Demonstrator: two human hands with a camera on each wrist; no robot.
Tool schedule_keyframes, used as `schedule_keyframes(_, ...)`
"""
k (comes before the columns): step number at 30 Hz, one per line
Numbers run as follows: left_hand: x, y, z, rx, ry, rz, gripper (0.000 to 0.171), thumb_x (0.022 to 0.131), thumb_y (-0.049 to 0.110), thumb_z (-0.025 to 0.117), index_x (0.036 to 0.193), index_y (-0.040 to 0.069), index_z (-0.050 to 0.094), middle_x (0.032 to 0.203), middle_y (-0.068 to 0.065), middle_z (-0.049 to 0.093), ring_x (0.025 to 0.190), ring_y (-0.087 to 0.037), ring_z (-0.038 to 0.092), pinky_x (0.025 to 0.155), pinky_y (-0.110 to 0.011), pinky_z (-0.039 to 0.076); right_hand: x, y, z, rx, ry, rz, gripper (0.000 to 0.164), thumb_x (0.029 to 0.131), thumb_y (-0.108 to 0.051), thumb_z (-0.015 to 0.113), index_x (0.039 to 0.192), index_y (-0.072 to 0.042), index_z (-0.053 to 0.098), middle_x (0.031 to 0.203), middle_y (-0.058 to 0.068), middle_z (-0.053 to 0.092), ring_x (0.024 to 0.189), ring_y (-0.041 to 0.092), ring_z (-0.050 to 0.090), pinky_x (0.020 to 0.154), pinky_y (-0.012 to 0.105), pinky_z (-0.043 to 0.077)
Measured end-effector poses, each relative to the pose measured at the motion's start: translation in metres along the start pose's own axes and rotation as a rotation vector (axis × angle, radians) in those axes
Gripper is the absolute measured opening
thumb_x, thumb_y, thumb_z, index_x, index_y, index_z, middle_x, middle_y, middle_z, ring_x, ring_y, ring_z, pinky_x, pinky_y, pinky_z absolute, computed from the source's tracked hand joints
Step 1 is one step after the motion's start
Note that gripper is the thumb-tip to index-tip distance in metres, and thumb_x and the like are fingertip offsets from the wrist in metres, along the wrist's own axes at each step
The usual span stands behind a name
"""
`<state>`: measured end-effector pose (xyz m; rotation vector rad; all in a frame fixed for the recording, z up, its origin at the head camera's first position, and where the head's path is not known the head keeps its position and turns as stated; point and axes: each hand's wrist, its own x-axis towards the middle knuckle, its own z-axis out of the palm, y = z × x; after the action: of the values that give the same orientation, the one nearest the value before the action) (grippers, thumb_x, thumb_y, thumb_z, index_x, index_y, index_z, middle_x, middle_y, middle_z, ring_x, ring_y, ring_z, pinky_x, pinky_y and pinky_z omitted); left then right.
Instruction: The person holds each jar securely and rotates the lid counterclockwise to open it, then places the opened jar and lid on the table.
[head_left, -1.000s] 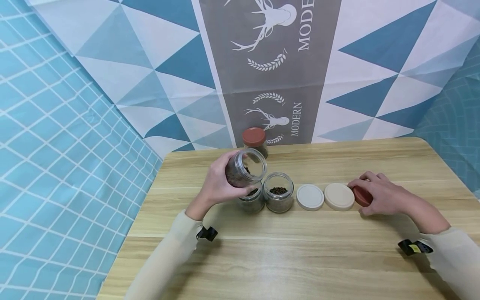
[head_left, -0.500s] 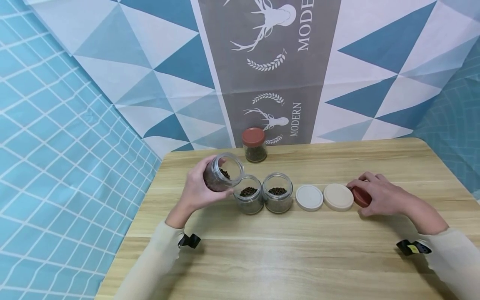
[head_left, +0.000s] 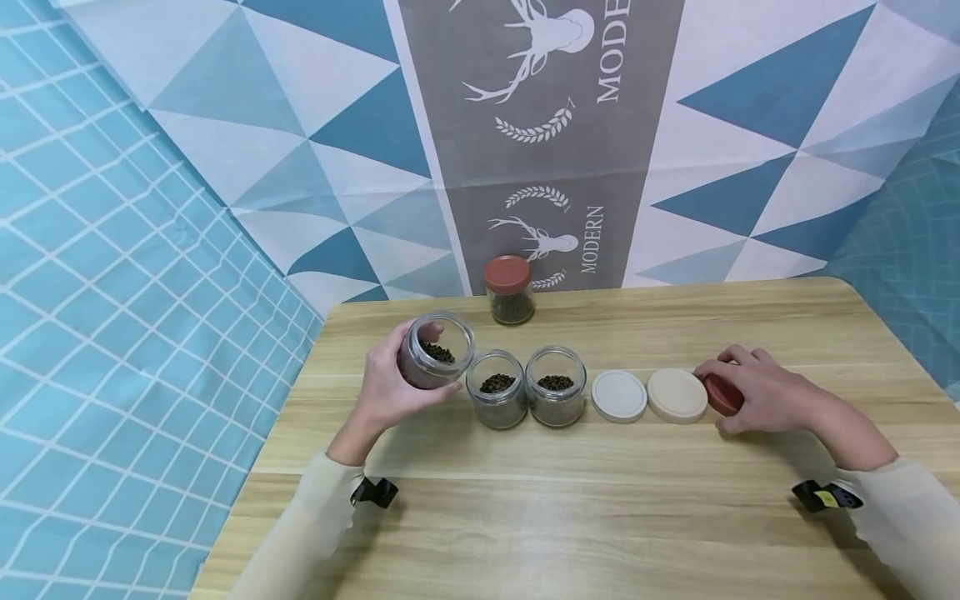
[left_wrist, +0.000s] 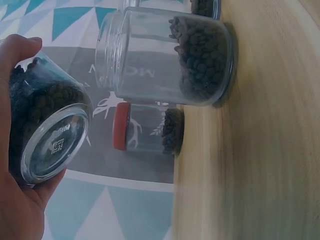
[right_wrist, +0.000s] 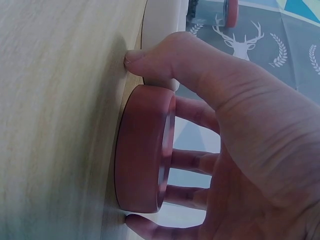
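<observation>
In the head view, my left hand (head_left: 390, 379) grips an open glass jar (head_left: 431, 375) partly filled with dark pellets. The jar is raised off the table and tilted; its round base (left_wrist: 56, 145) faces the left wrist camera. Just right of it, two more lidless jars stand side by side, a left one (head_left: 501, 408) and a right one (head_left: 557, 407), with similar pellets inside. My right hand (head_left: 772, 392) has its fingers curled round a red lid (right_wrist: 145, 150) lying on the table. The thumb tip touches the wood beside that lid.
A white lid (head_left: 619, 396) and a cream lid (head_left: 677, 395) lie in a row between the jars and the red lid. Behind, near the wooden table's (head_left: 570, 525) far edge, stands a closed jar (head_left: 512, 307) with a red lid. Patterned cloth (head_left: 360, 167) hangs beyond.
My left hand has moved left with its jar, away from above the middle jar, and the jar's mouth has turned more upward. My right hand stays at the red lid.
</observation>
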<state>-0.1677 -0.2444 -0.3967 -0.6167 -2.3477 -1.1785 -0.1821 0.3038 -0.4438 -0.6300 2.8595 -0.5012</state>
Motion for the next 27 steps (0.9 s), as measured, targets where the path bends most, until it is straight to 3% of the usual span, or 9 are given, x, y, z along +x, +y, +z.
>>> schedule_keyframes(5,-0.002,-0.003,0.002,-0.094,0.017,-0.034,0.084,0.065,0.011,0.103,0.140,-0.001,0.068,0.126,-0.020,0.082,0.115,-0.031,0.079,0.108,-0.012,0.053,0.000,0.001,0.000,-0.002,0.000,0.001,0.079,0.072,-0.032,0.099,0.142,-0.011,0.071,0.138,0.027,0.060,0.112,0.041,0.056,0.070,0.041,0.054)
schedule_keyframes(11,-0.004,-0.007,0.004,-0.158,0.031,-0.065,0.088,0.066,0.007,0.102,0.142,-0.006,0.061,0.131,-0.024,0.080,0.118,-0.005,0.075,0.109,-0.012,0.054,0.000,0.000,-0.001,0.003,-0.005,0.001,0.079,0.072,-0.032,0.099,0.143,-0.012,0.070,0.139,0.027,0.060,0.112,0.042,0.055,0.070,0.041,0.054)
schedule_keyframes(14,-0.006,-0.009,0.005,-0.186,0.034,-0.083,0.091,0.066,0.005,0.102,0.144,-0.007,0.058,0.134,-0.026,0.078,0.119,0.003,0.072,0.111,-0.013,0.054,0.001,-0.001,0.000,0.005,-0.008,-0.001,0.079,0.073,-0.032,0.099,0.143,-0.012,0.070,0.139,0.027,0.060,0.113,0.041,0.055,0.070,0.041,0.054)
schedule_keyframes(19,-0.006,-0.012,0.007,-0.277,0.050,-0.075,0.090,0.065,-0.006,0.099,0.142,-0.011,0.053,0.134,-0.024,0.077,0.121,0.002,0.073,0.113,-0.016,0.056,0.000,-0.002,0.000,0.004,-0.009,-0.001,0.078,0.072,-0.031,0.100,0.142,-0.011,0.070,0.138,0.027,0.060,0.112,0.041,0.055,0.072,0.041,0.053)
schedule_keyframes(23,-0.003,-0.014,0.007,-0.381,0.064,-0.027,0.087,0.064,-0.018,0.092,0.140,-0.018,0.048,0.133,-0.007,0.077,0.123,-0.002,0.074,0.114,-0.018,0.056,-0.001,-0.001,0.000,0.000,-0.009,-0.006,0.078,0.072,-0.029,0.100,0.142,-0.010,0.070,0.137,0.028,0.060,0.111,0.042,0.055,0.073,0.041,0.053)
schedule_keyframes(27,-0.001,-0.014,0.007,-0.423,0.065,0.012,0.088,0.063,-0.021,0.090,0.139,-0.021,0.045,0.133,0.007,0.075,0.124,-0.003,0.073,0.114,-0.019,0.056,-0.001,-0.002,-0.001,-0.003,-0.011,-0.004,0.078,0.072,-0.028,0.100,0.142,-0.009,0.069,0.137,0.028,0.060,0.111,0.041,0.055,0.074,0.040,0.053)
